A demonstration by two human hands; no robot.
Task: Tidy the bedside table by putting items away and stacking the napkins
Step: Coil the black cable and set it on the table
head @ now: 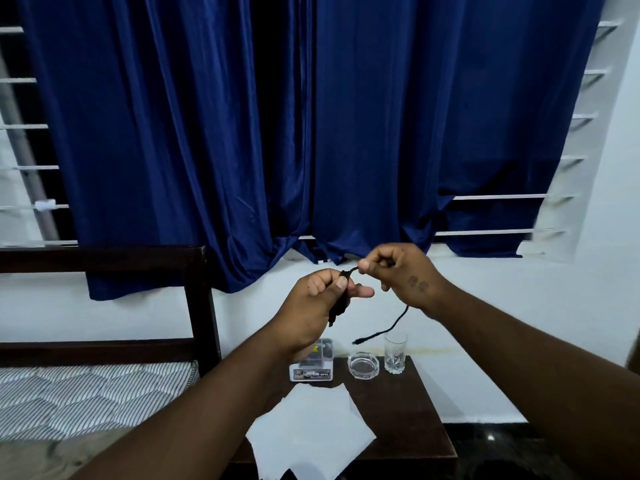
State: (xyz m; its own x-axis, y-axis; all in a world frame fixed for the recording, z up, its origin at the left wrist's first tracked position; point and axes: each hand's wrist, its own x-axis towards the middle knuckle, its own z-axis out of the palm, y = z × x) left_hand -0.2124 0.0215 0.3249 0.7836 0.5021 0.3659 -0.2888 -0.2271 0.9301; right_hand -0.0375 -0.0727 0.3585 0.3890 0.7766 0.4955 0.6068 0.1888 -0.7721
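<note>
Cable [337,311] winding for storage, I judge: my left hand [320,301] grips its coiled part, my right hand [405,275] pinches its loose run.

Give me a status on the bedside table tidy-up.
Done: nothing visibly finished yet. In hand: the left hand grips a bunched black cable, the right hand pinches its next stretch, the loose end dangling. Left: the napkins lie spread and unstacked on the table, and the box, ashtray and glass stand at its back.

dark bedside table [412,424]: white napkins [311,434], small box [311,370], glass ashtray [363,366], drinking glass [395,353].
</note>
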